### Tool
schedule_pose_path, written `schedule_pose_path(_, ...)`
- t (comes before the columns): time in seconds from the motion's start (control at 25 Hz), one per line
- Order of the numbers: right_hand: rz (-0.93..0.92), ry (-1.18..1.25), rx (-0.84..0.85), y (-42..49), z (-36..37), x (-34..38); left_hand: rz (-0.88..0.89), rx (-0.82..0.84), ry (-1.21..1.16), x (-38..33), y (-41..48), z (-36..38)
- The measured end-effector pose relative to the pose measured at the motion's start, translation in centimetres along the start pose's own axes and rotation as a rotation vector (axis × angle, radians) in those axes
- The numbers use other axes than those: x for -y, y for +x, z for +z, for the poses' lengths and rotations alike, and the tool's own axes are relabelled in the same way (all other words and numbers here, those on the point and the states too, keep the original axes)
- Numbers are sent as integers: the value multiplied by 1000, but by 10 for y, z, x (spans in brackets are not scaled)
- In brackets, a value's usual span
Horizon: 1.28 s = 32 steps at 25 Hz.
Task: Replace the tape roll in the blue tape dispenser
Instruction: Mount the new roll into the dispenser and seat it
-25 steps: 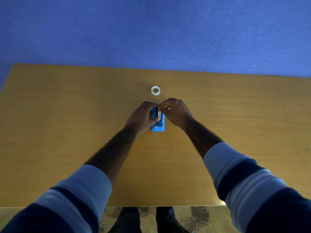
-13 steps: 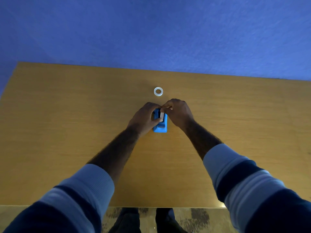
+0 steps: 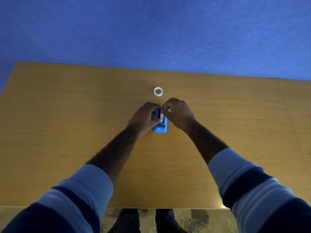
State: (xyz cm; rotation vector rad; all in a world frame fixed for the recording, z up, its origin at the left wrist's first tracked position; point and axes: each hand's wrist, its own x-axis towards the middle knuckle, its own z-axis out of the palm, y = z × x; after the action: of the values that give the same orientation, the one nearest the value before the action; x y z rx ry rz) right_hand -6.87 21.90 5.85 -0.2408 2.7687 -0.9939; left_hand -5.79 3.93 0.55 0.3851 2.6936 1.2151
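Wooden tabletop, blue wall behind. Left hand grips the blue dispenser; right hand pinches a roll edge-on at its cradle. Seating or removal unclear; a white ring lies beyond.

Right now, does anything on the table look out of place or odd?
Nothing looks damaged or spilled. A small white ring lies alone on the table, just beyond the blue tape dispenser. Both hands, left and right, are at the dispenser, with a tape roll standing on edge in it.
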Motion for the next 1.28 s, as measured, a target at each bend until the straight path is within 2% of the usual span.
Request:
schedule_pose_path(0.32, -120, -300, -38, -7, 10, 11, -4, 7, -1, -1, 0, 0)
schedule_pose_path(0.56, -140, -300, -80, -7, 15, 11, -14, 2, -5, -2, -2, 0)
schedule_pose_path(0.84, -133, -127, -18, -8, 4, 5, -19, -5, -14, -5, -3, -1)
schedule_pose_path(1.12, -163, -417, 25, -9, 7, 10, -21, -10, 5, -6, -2, -1)
schedule_pose_path(1.28, -183, -446, -13, -8, 11, 11, -16, -5, 21, -5, -2, -1)
